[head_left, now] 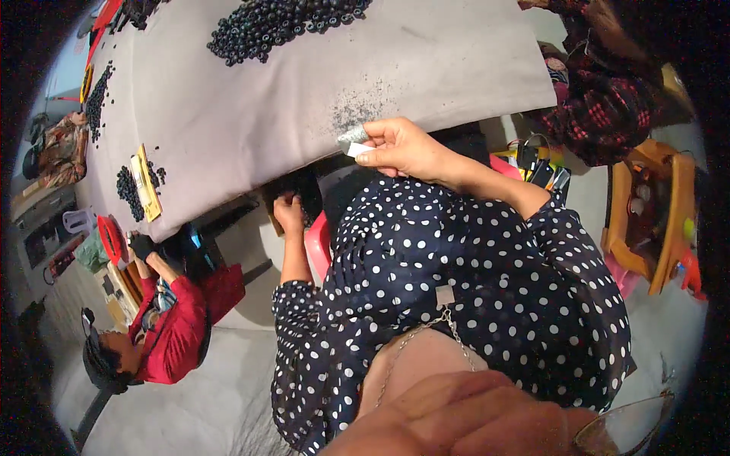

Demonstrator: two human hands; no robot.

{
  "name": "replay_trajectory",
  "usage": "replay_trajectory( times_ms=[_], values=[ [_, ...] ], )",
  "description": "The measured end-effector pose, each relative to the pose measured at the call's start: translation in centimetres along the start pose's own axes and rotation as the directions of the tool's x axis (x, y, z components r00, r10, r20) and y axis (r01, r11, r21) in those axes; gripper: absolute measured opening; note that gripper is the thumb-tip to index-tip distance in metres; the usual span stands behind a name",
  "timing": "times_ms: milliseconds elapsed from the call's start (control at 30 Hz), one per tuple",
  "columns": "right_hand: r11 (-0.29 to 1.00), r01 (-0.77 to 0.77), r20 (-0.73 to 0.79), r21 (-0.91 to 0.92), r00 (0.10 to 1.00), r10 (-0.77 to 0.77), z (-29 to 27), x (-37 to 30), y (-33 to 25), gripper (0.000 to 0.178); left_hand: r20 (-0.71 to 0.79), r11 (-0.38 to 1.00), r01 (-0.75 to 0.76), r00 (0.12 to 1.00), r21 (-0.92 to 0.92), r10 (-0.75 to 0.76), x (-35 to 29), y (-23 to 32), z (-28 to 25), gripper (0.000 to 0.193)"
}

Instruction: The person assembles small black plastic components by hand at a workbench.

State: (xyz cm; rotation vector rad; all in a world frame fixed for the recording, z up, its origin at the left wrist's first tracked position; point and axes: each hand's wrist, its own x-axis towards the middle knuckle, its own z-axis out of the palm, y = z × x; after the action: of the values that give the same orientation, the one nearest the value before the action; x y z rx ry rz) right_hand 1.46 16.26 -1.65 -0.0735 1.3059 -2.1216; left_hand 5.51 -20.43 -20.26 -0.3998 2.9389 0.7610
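My right hand (399,148) is at the near edge of the cloth-covered table (289,99). Its thumb and fingers pinch a small white block (357,150), with a grey, silvery speckled part (351,137) next to it. Fine dark crumbs (359,110) lie scattered on the cloth just beyond these fingertips. Lower and to the left, my left hand (289,213) is below the table edge, beside a dark shape. Its fingers are curled, and what they hold, if anything, is too small to make out.
A large pile of black ring-shaped pieces (274,26) covers the far part of the table. Smaller black pieces (128,194) lie around a yellow strip (146,182) at left. A person in red (175,327) works there; a checked sleeve (601,110) shows at right, near a wooden stool (620,205).
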Motion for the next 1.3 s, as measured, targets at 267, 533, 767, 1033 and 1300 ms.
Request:
replay_trajectory(
  times_ms=[267,533,767,1033,1300],
  values=[
    [0.999,-0.03,-0.094,-0.02,0.995,0.028,0.3,-1.2,-0.7,0.023,0.363,0.978,-0.143,0.928,0.149,0.081,-0.2,1.8,-1.6,0.033],
    [0.998,0.033,-0.04,0.054,0.999,-0.031,-0.3,0.0,-0.3,0.02,0.604,0.932,-0.333,0.775,0.141,0.185,-3.4,14.3,-12.7,0.019],
    [0.993,0.102,-0.067,0.066,0.993,-0.097,-0.6,-0.9,-0.7,0.018,0.361,0.875,-0.368,0.806,-0.314,0.469,-0.9,25.4,-15.7,0.008],
    [0.983,0.176,-0.199,0.05,0.966,-0.163,-1.4,-2.6,-3.1,0.021,0.338,0.701,-0.214,0.757,-0.68,0.559,0.5,33.8,-14.2,0.007],
    [0.873,0.479,-0.517,0.091,0.772,-0.37,-6.2,-4.2,-4.8,0.026,0.601,0.122,0.688,0.518,-0.716,0.608,5.2,39.2,-7.2,0.033]
  ],
)
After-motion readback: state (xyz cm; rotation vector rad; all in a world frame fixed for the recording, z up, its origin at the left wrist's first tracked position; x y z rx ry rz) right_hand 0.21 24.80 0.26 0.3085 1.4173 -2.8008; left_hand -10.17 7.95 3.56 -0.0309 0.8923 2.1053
